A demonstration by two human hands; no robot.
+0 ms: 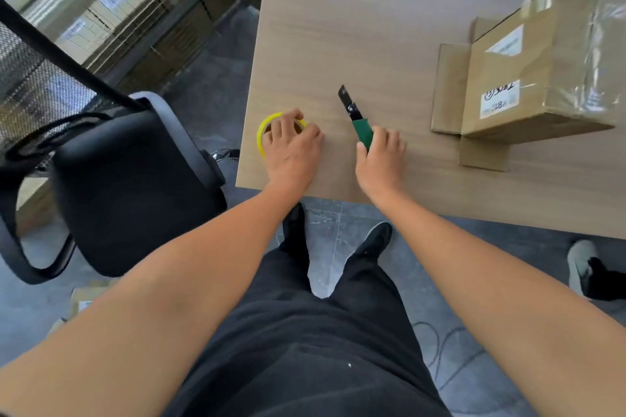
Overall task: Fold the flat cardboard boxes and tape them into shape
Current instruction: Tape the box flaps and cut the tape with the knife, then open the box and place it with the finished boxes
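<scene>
Two hands reach over the wood-grain table (372,27): the left hand (293,145) curls onto a round yellow tape roll (262,132) mid-left, the right hand (381,152) grips a green-handled utility knife (355,118). Right of frame sits a taped brown cardboard box (528,78), flaps splayed.

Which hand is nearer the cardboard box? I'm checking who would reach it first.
Right. The right hand, gripping the green knife, sits just left of the cardboard box. The left hand rests on the tape roll, farther left near the table corner.
</scene>
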